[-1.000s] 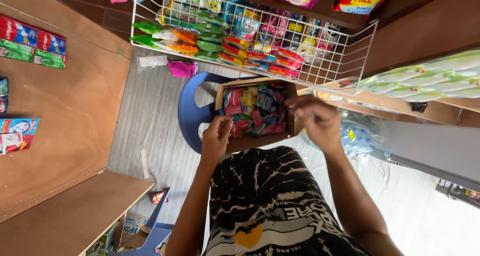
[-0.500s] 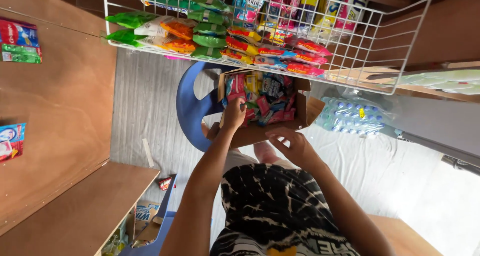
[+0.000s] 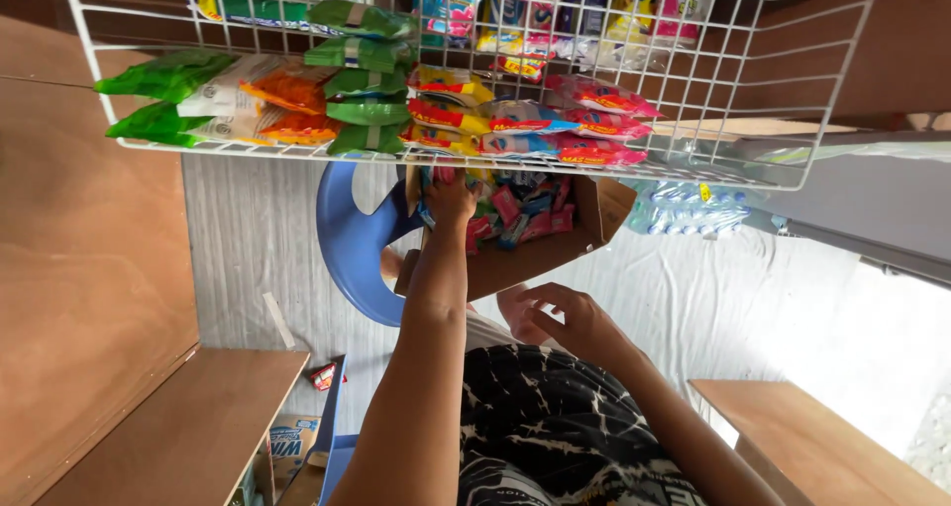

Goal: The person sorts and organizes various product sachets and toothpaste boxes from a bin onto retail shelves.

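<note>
An open cardboard box [image 3: 540, 258] full of small red, pink and blue sachets [image 3: 520, 209] rests on a blue plastic chair [image 3: 352, 244] in front of me. My left hand [image 3: 451, 201] reaches into the box's left side, fingertips buried among the sachets, so its grip is hidden. My right hand [image 3: 570, 318] hovers below the box's near edge, above my lap, with fingers spread, loosely curled and empty. I wear a black and white patterned shirt [image 3: 565, 427].
A white wire basket [image 3: 792, 164] hangs above the box, filled with green, orange and red packets [image 3: 357, 105]. Wooden shelves [image 3: 89, 268] stand at left and a wooden surface [image 3: 822, 437] at lower right. A pack of water bottles [image 3: 684, 209] lies on white sheeting.
My left hand has gone further up into the box among the sachets. My right hand has come off the box and dropped towards my lap. The view has tilted and closed in.
</note>
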